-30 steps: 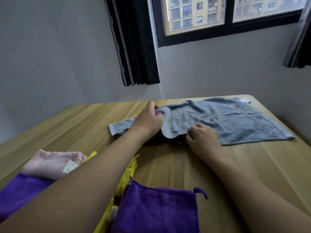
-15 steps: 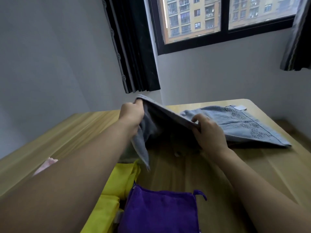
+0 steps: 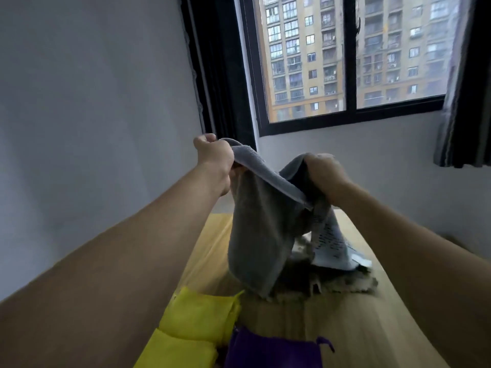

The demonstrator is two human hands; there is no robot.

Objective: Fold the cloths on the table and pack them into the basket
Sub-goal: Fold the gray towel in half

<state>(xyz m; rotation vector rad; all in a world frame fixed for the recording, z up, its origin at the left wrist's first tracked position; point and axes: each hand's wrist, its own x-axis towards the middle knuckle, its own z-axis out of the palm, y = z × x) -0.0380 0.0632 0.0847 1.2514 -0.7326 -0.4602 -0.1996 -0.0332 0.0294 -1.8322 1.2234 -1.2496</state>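
**Grey towel lifted off the tabletop for its fold**

Both hands hold the grey towel [image 3: 261,235] up in the air above the tabletop [image 3: 345,322]. The left hand [image 3: 214,158] has its grip closed around one top corner, fingers curled over the hem. The right hand [image 3: 322,172] grips the towel further along the same edge, with cloth bunched under its fingers. The stretch of hem between the two hands sags a little. The rest hangs down in two drapes, the patterned end trailing low at the right; whether it touches the wood cannot be told through the blur.

At the near edge lie a yellow cloth [image 3: 196,330] and a purple cloth [image 3: 271,351], side by side and apparently touching. No basket is in view.

The step in hand looks like the start of folding this towel: it is raised to be shaken straight or doubled over. The task seems at an early stage, since other cloths wait on the tabletop.

The next move calls for bringing the held corners together, or laying the towel back flat with edges matched, while keeping the hanging end from twisting. A loose hold on the bunched side may let the fold go crooked.
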